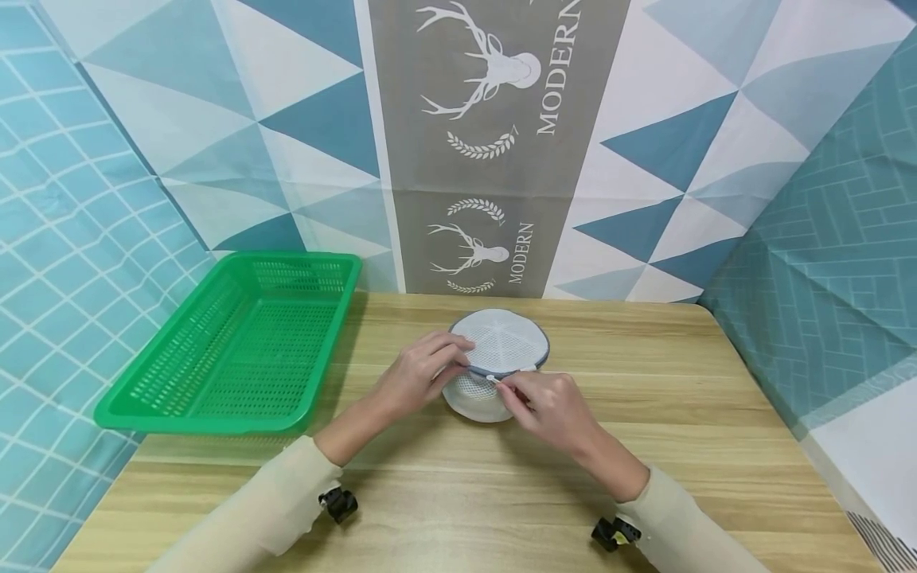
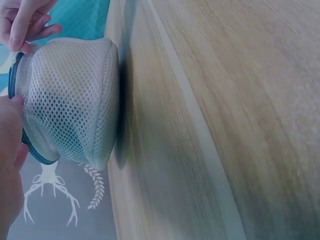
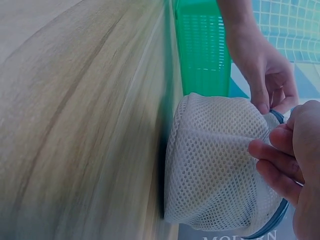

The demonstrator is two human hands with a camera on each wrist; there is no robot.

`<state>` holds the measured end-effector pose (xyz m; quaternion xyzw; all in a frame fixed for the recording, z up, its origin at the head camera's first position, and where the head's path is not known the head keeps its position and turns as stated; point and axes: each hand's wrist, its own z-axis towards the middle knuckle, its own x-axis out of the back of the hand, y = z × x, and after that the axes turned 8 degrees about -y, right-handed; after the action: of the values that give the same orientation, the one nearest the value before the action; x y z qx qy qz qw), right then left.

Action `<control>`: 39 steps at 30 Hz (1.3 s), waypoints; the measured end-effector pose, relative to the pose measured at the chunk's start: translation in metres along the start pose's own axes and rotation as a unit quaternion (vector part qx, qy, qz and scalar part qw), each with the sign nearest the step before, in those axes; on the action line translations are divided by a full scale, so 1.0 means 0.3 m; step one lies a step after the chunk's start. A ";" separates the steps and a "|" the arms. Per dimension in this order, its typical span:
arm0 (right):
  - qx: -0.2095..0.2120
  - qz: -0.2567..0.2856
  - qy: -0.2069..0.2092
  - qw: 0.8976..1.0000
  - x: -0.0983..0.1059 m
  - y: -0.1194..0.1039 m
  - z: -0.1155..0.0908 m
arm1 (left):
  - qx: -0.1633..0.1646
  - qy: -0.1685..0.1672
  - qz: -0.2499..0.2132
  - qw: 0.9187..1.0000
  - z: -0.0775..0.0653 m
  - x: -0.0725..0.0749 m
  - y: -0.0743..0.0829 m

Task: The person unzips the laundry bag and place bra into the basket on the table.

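Note:
A white mesh laundry bag [image 1: 501,338], round with a blue-grey zipper around its top, stands on the wooden table. My left hand [image 1: 424,370] pinches the bag's zippered rim on its left side. At the front of the rim, my right hand [image 1: 552,410] pinches the white zipper pull [image 1: 492,379] between thumb and finger. The mesh side wall [image 2: 70,97] bulges out in the left wrist view. From the right wrist view, the other fingers of my right hand [image 3: 305,155] lie near the mesh. What the bag holds cannot be made out.
A green plastic basket [image 1: 315,382] with perforated walls stands to the left on the wooden table [image 1: 444,501]. Behind the table hangs a patterned cloth [image 1: 473,175] with deer heads and triangles. Tile-print sheets [image 1: 64,239] cover the sides.

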<state>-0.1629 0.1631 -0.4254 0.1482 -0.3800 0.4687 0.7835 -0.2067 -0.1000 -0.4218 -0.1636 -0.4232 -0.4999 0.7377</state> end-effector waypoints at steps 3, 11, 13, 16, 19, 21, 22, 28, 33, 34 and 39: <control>-0.001 0.005 -0.003 1.000 0.001 -0.003 0.003 | -0.007 0.009 0.002 1.000 0.003 -0.003 -0.001; -0.004 0.005 -0.007 1.000 0.002 -0.012 0.012 | -0.024 0.018 -0.003 1.000 0.015 -0.011 0.008; -0.003 0.003 -0.005 1.000 0.001 -0.012 0.012 | -0.026 0.018 0.000 0.999 0.014 -0.014 0.008; -0.002 0.002 -0.005 1.000 -0.001 -0.011 0.009 | -0.028 0.015 0.003 0.999 0.009 -0.015 0.007; -0.004 0.005 -0.009 1.000 -0.002 -0.009 0.006 | -0.024 0.011 0.003 1.000 0.006 -0.013 0.006; -0.005 0.007 -0.007 1.000 -0.001 -0.005 0.001 | -0.017 0.008 0.002 1.000 0.003 -0.010 0.003; -0.005 0.010 -0.006 1.000 -0.001 -0.003 -0.001 | -0.013 0.006 0.002 1.000 0.001 -0.009 0.001; -0.003 0.021 0.000 1.000 0.001 0.002 -0.009 | 0.002 0.002 0.004 1.000 -0.006 -0.005 -0.007; -0.003 0.020 -0.001 1.000 0.002 0.002 -0.006 | -0.003 0.010 0.005 1.000 -0.002 -0.004 -0.006; -0.003 0.019 0.000 1.000 0.002 0.001 -0.005 | -0.006 0.012 0.005 1.000 0.000 -0.004 -0.004; -0.003 0.009 -0.003 1.000 0.006 0.001 0.000 | -0.030 0.019 0.000 0.999 0.012 -0.002 0.003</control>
<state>-0.1628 0.1643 -0.4242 0.1433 -0.3849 0.4742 0.7787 -0.2077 -0.0968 -0.4201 -0.1761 -0.3943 -0.5151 0.7404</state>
